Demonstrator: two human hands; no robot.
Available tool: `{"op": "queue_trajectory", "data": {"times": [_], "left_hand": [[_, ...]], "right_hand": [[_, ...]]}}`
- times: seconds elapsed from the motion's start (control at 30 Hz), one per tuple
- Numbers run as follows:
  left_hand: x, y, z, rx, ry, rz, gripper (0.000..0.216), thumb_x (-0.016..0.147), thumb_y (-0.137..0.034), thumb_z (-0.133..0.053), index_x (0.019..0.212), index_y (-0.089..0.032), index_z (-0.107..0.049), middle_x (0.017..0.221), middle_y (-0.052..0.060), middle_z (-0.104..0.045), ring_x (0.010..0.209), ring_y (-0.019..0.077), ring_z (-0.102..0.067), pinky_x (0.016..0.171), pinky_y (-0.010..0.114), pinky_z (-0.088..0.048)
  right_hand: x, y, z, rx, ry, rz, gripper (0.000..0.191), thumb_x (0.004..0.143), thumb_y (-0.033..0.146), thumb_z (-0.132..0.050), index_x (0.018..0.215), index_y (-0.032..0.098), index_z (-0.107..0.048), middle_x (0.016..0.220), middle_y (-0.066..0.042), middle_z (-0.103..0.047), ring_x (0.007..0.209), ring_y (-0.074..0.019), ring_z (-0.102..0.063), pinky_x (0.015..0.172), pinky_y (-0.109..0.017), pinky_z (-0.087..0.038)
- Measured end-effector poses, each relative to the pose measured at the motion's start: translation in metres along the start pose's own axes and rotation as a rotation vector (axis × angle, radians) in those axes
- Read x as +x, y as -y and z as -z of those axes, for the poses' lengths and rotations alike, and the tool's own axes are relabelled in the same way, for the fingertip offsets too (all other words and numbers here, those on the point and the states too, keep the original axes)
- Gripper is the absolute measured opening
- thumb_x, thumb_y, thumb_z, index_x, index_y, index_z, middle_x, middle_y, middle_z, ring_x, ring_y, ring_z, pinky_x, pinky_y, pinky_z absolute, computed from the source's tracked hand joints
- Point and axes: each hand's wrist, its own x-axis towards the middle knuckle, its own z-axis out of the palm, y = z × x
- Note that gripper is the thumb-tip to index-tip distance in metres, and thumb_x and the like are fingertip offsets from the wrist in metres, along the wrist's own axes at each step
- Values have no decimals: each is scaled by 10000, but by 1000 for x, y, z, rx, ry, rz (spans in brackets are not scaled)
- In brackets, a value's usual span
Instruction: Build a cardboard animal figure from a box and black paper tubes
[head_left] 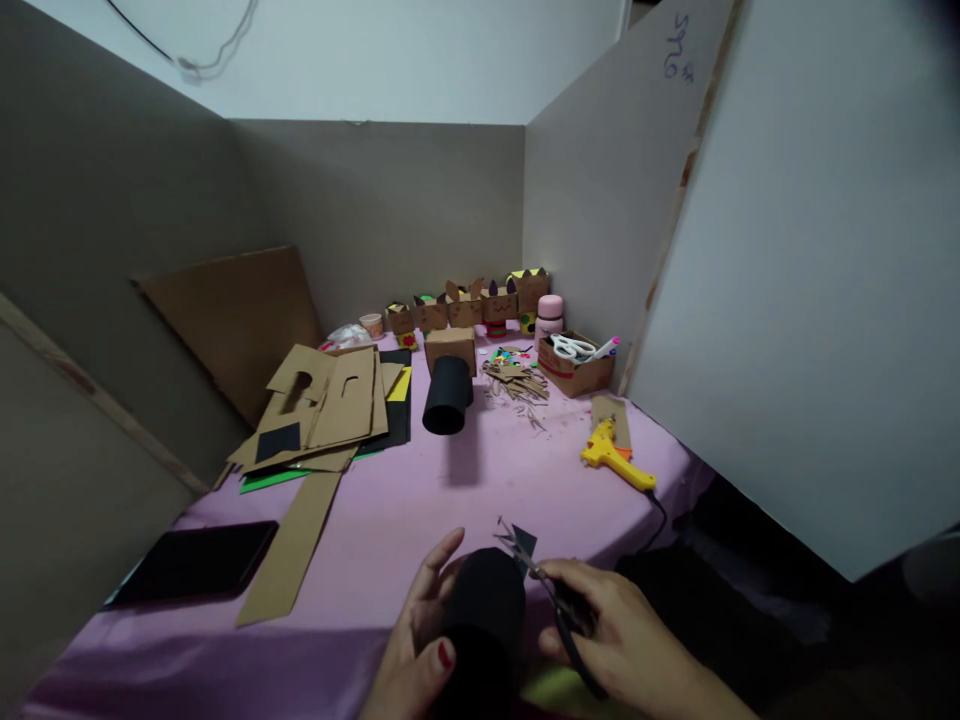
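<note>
My left hand (421, 640) is wrapped around a black paper tube (484, 625) at the near edge of the table, thumb on its near side. In my right hand (611, 625) is a pair of scissors (561, 612) with dark handles. Their blades are parted and lie by the tube's upper right rim. A small dark paper piece (524, 540) sits right at the blades; whether it is joined to the tube I cannot tell. Farther back, another black tube (448, 395) leans against a small cardboard box (452, 349).
A yellow glue gun (616, 457) lies at right, its cord over the edge. Cardboard sheets (330, 400), a cardboard strip (295, 550) and a phone (195, 562) occupy the left. Behind are cardboard scraps (516, 382), a box (574, 374) holding white scissors, a pink bottle (550, 312) and several cardboard figures (463, 305).
</note>
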Motion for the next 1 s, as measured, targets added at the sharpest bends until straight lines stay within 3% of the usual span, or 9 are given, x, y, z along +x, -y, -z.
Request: {"op": "queue_trajectory", "data": {"times": [0.2,0.3,0.43,0.57,0.77,1.0], "left_hand": [[3,1,8,11,102,2,832,543,-539,-833,1285,-307,-540,1093,103,-645,948,270,-632,806,320,-487],[4,1,11,9,97,6,835,574,-554,-810,1315,-314,-508,1107,96,-635,944,255,-626,785,297,-486],[7,-1,18,83,198,-4,784,615,-559,-782,1317,-346,-504,1113,103,-642,956,255,-626,805,308,-483],[7,0,19,83,165,-6,802,609,-582,-774,1321,-330,-502,1112,105,-643,995,268,-622,835,314,-478],[1,-3,3,41,53,14,859,554,-573,-810,1308,-293,-507,1142,106,-627,1005,285,-616,844,331,-478],[-5,-10,-6,53,73,74,885,559,-560,-816,1324,-281,-470,1136,110,-616,972,290,-611,801,341,-466]], "right_hand": [[1,7,4,-93,71,-3,325,663,289,-720,986,258,-698,835,-1,-707,717,-178,-605,654,-250,-408],[2,6,4,-112,58,-3,275,657,240,-708,932,255,-701,812,16,-704,691,-158,-589,641,-235,-390],[2,3,3,-89,46,8,201,665,221,-699,866,235,-699,736,38,-680,648,-139,-561,602,-221,-359],[2,1,2,-36,60,-23,99,698,244,-686,791,215,-702,637,48,-631,592,-129,-525,567,-223,-333],[3,2,6,-62,82,-25,291,682,254,-685,972,262,-700,788,16,-696,685,-164,-588,635,-237,-387],[4,6,12,-170,98,22,374,649,281,-748,1020,284,-702,799,18,-703,691,-167,-597,624,-242,-369]]}}
